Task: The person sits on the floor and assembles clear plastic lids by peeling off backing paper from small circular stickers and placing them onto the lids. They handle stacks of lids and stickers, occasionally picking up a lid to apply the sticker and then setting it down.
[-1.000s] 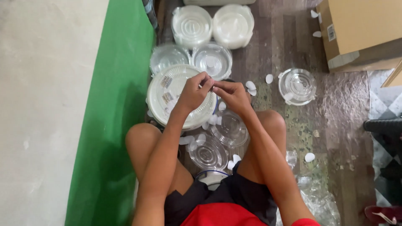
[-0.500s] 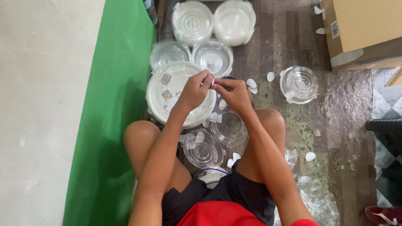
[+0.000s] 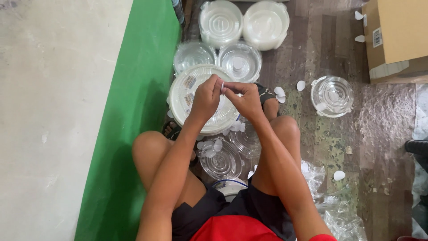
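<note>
My left hand (image 3: 206, 99) and my right hand (image 3: 244, 99) meet fingertip to fingertip over a large round white container stack (image 3: 183, 96) on the floor. Between the fingertips sits a small white piece (image 3: 222, 85), pinched by both hands; its exact shape is too small to tell. Below the hands, between my knees, lie clear round plastic lids (image 3: 221, 162) with small white oval bits (image 3: 213, 147) scattered on them. A white round object (image 3: 228, 186) shows near my lap.
Two clear bowls (image 3: 240, 61) and two bagged stacks of clear containers (image 3: 244, 21) lie beyond the hands. A single clear lidded container (image 3: 332, 95) sits right, a cardboard box (image 3: 396, 35) top right. Green mat (image 3: 129, 116) on the left, crumpled plastic wrap (image 3: 339, 214) lower right.
Both hands stay pinched together over the large white stack; they have barely shifted, and the view has tilted slightly.
</note>
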